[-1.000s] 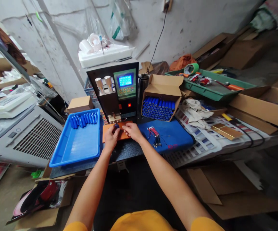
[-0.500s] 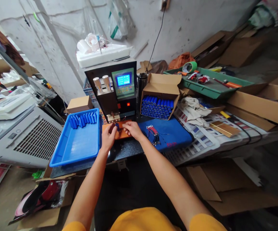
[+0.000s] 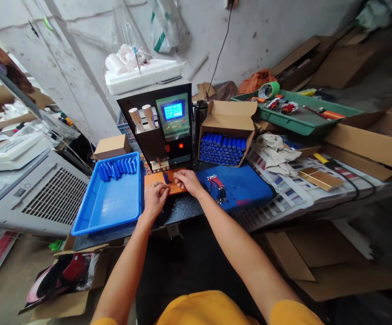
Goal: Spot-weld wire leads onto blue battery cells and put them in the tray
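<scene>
A blue cylindrical battery cell (image 3: 165, 178) stands on the orange work plate (image 3: 153, 178), below the electrodes of a black spot welder (image 3: 179, 159). My left hand (image 3: 156, 198) is at the plate's front left edge, just short of the cell, with thumb and fingers pinched together; anything between them is too small to make out. To the right of the cell my right hand (image 3: 186, 181) also pinches its fingers close by. What it holds, if anything, is hidden. Red and black wire leads (image 3: 218, 187) with white ends lie on a blue pad right of that hand.
A blue tray (image 3: 114, 205) on the left holds several blue cells along its far end. An open cardboard box (image 3: 232, 122) behind the pad is stacked with more cells. A green tray (image 3: 313, 118) with tape and tools stands back right, beyond a white cloth (image 3: 275, 153).
My left hand has drawn back from the cell, toward me. My right hand stays almost in place beside it. The camera view has shifted slightly.
</scene>
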Demonstrator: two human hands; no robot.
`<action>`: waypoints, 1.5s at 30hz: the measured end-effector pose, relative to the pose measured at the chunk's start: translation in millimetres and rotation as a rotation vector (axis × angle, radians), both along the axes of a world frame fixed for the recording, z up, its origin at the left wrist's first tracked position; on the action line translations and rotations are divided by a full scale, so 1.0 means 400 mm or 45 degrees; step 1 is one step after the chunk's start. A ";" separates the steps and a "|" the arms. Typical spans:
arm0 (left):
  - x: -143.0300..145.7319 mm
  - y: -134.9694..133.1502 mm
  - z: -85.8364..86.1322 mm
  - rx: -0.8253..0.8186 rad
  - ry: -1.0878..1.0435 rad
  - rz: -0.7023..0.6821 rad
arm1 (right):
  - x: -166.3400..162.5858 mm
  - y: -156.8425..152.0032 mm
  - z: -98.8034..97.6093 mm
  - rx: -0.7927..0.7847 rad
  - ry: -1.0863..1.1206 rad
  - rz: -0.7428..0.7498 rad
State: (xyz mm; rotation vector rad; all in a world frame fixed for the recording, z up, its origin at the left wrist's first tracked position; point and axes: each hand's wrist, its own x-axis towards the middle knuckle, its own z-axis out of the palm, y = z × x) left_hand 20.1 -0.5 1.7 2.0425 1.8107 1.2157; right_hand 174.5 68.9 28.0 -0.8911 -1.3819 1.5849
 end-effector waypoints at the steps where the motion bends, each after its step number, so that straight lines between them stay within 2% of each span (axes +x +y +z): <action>1: -0.001 0.001 0.001 -0.004 0.017 -0.007 | -0.001 -0.003 -0.003 0.048 -0.018 0.011; 6: -0.015 0.003 0.000 -0.018 0.077 -0.022 | -0.011 -0.020 -0.021 0.421 -0.257 0.052; 11: -0.015 0.011 0.005 -0.040 0.078 -0.032 | -0.015 -0.024 -0.029 0.542 -0.363 0.067; 15: 0.000 -0.002 0.013 -0.001 -0.012 -0.051 | -0.012 -0.023 -0.027 0.496 -0.319 0.060; 20: 0.006 -0.029 0.003 0.161 -0.108 -0.011 | -0.006 -0.022 -0.016 0.288 -0.129 -0.034; 26: -0.005 0.006 -0.021 0.005 -0.030 -0.130 | 0.000 -0.013 -0.009 0.068 0.028 -0.082; 30: -0.001 0.026 -0.024 0.021 -0.093 -0.108 | 0.003 -0.011 -0.006 0.040 0.041 -0.098; 36: 0.004 0.030 -0.006 -0.056 -0.400 -0.075 | 0.001 -0.011 -0.003 0.024 0.047 -0.130; 40: -0.004 0.045 0.010 -0.057 -0.404 0.003 | -0.004 -0.011 -0.003 0.030 0.029 -0.163; 45: -0.005 0.056 0.009 -0.125 -0.518 -0.033 | -0.011 -0.009 -0.008 0.058 -0.011 -0.197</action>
